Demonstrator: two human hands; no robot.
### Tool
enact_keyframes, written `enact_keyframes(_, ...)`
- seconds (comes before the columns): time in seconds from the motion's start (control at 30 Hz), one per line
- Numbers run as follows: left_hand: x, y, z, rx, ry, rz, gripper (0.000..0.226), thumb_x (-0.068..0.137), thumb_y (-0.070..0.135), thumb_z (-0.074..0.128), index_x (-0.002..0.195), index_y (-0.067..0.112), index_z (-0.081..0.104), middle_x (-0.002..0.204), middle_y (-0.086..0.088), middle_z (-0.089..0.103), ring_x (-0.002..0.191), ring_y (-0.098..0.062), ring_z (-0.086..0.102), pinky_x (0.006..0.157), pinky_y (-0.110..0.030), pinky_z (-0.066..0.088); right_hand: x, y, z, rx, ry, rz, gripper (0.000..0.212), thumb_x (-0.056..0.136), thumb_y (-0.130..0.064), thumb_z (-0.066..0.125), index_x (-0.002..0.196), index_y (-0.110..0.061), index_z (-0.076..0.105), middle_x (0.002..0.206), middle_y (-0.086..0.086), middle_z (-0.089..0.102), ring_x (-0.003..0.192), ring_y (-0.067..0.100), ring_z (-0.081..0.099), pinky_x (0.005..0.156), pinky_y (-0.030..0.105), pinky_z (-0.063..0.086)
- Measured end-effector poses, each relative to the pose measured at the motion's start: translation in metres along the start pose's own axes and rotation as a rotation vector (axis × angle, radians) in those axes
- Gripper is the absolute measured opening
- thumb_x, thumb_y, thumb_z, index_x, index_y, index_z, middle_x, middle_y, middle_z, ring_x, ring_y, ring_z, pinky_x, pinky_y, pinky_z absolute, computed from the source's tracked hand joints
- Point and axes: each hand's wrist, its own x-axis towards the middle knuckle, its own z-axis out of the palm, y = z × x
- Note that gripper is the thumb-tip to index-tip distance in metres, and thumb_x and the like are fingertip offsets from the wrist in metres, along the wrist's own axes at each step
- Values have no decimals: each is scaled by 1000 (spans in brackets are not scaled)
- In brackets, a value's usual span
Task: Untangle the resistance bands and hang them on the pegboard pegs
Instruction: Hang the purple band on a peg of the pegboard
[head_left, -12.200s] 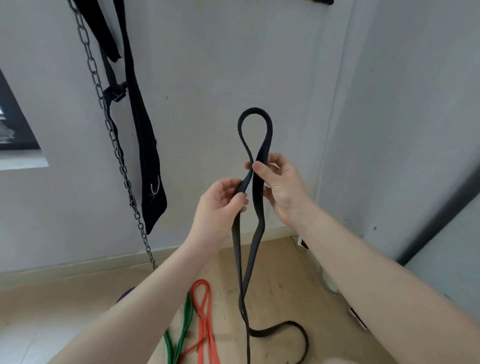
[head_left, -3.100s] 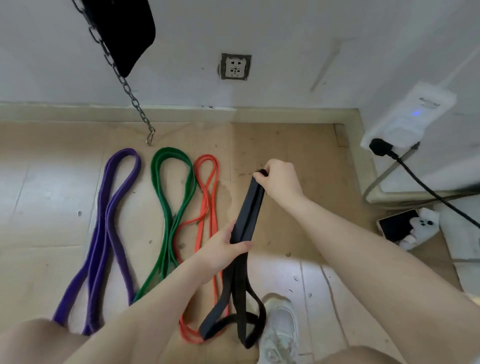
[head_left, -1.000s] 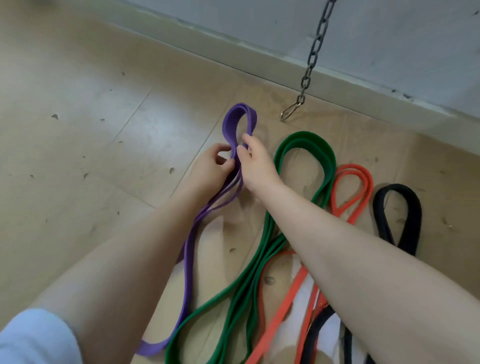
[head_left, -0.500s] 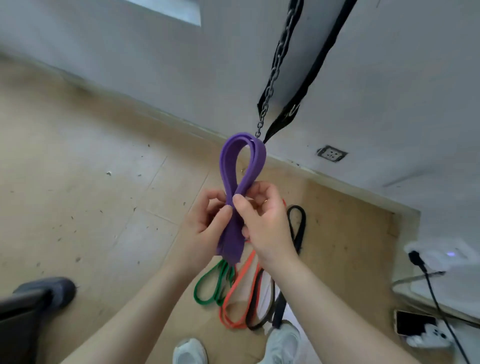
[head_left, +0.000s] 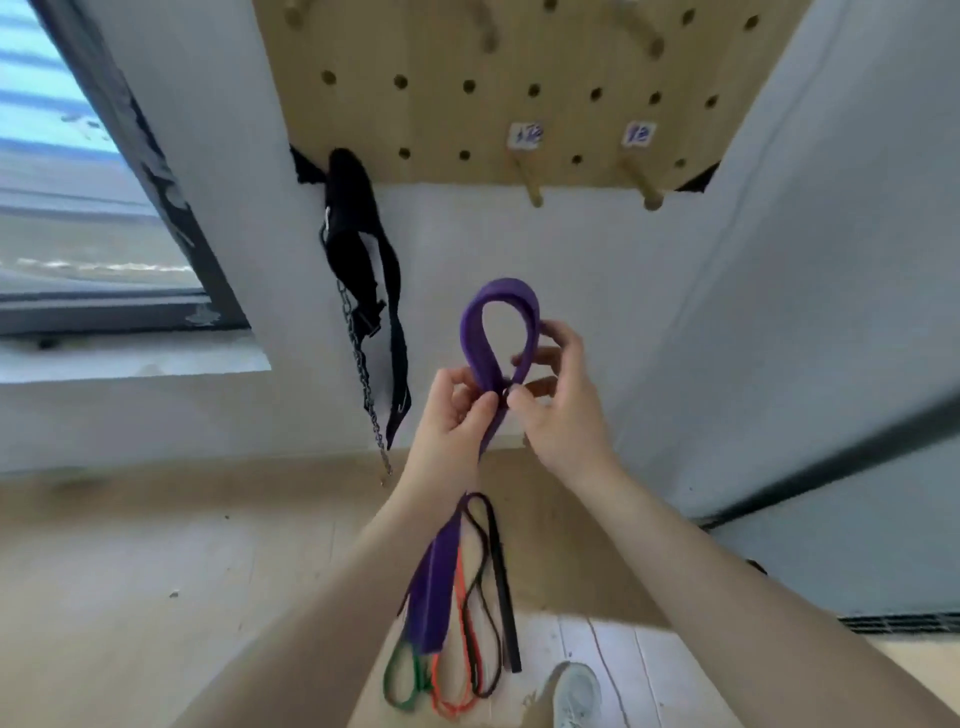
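I hold the purple resistance band (head_left: 480, 338) up in front of the wall, its top bent into a loop. My left hand (head_left: 454, 421) pinches the band just under the loop. My right hand (head_left: 563, 402) pinches the same spot from the right, fingers behind the loop. The rest of the purple band hangs down between my arms. Above, the wooden pegboard (head_left: 441, 104) carries two bare pegs, a left peg (head_left: 530, 182) and a right peg (head_left: 644, 187), each under a small label. The green band (head_left: 397, 686), orange band (head_left: 457, 701) and black band (head_left: 501, 577) lie on the floor below.
A black strap (head_left: 358, 228) with a metal chain (head_left: 363, 374) hangs from the pegboard's lower left corner. A window (head_left: 78, 208) is on the left wall. A wall corner and a dark rail (head_left: 841, 467) stand at the right. My shoe (head_left: 576, 696) is on the floor.
I have stood up and raised my view from the floor to the pegboard. The purple band, picked off the floor a second ago, is now lifted higher toward the pegs.
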Motion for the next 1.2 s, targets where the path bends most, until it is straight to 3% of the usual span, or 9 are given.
enact_keyframes(0.13, 18, 36, 28, 6, -90, 74, 12, 94, 15, 49, 98, 26, 48, 99, -9, 67, 88, -31, 66, 79, -48, 55, 13, -17, -33, 39, 79, 14, 49, 87, -7, 56, 119, -34, 30, 100, -12, 53, 66, 1, 63, 54, 15, 48)
enact_keyframes(0.27, 41, 57, 61, -35, -165, 170, 23, 93, 5, 47, 98, 28, 42, 99, -3, 66, 84, -11, 68, 76, -25, 54, 31, -22, -70, 76, 130, -22, 40, 93, -20, 51, 127, -33, 34, 106, -4, 57, 80, 14, 64, 63, 21, 50)
enact_keyframes(0.47, 97, 59, 109, -12, -157, 204, 28, 95, 10, 46, 103, 36, 42, 101, -2, 66, 77, -3, 65, 69, -15, 52, 91, 10, -126, 199, 207, 41, 32, 95, -23, 47, 126, -28, 43, 97, 2, 60, 70, 13, 57, 58, 26, 48)
enact_keyframes(0.63, 161, 46, 151, 88, -13, 166, 25, 93, 18, 50, 95, 42, 42, 92, -6, 60, 77, -18, 60, 70, -29, 51, 154, 43, -169, 141, 192, 50, 33, 96, -25, 45, 128, -31, 43, 89, -7, 54, 69, 11, 50, 53, 23, 44)
enact_keyframes(0.77, 220, 44, 181, 143, 73, 151, 26, 90, 21, 56, 95, 41, 40, 83, 1, 57, 68, -14, 56, 66, -31, 49, 216, 60, -197, 147, 204, 90, 28, 95, -24, 46, 119, -37, 44, 88, -7, 53, 70, 13, 51, 50, 18, 43)
enact_keyframes(0.9, 282, 28, 193, 192, 184, 113, 20, 92, 24, 53, 107, 30, 41, 82, 2, 57, 69, -15, 56, 68, -32, 47, 276, 85, -203, 16, 156, 85, 31, 94, -26, 48, 124, -33, 45, 91, -9, 55, 82, 19, 58, 66, 31, 48)
enact_keyframes(1.03, 325, 2, 197, 223, 278, -75, 21, 98, 26, 40, 117, 23, 35, 88, -4, 56, 66, -17, 55, 59, -28, 44, 309, 111, -196, -22, 141, 183, 28, 95, -19, 47, 122, -22, 51, 87, -8, 59, 81, 19, 62, 73, 37, 55)
enact_keyframes(1.1, 338, -7, 200, 244, 270, -72, 20, 98, 24, 40, 118, 23, 35, 94, -7, 58, 69, -19, 55, 63, -30, 44, 318, 118, -191, -55, 149, 211, 24, 94, -19, 48, 118, -19, 51, 83, -8, 59, 81, 23, 64, 78, 43, 56)
enact_keyframes(1.2, 351, -9, 200, 229, 265, -39, 26, 98, 21, 38, 124, 18, 34, 102, -7, 57, 81, -21, 59, 73, -33, 46, 328, 116, -182, 64, 124, 201, 13, 96, -17, 46, 109, -18, 47, 84, -1, 58, 74, 17, 61, 66, 28, 56)
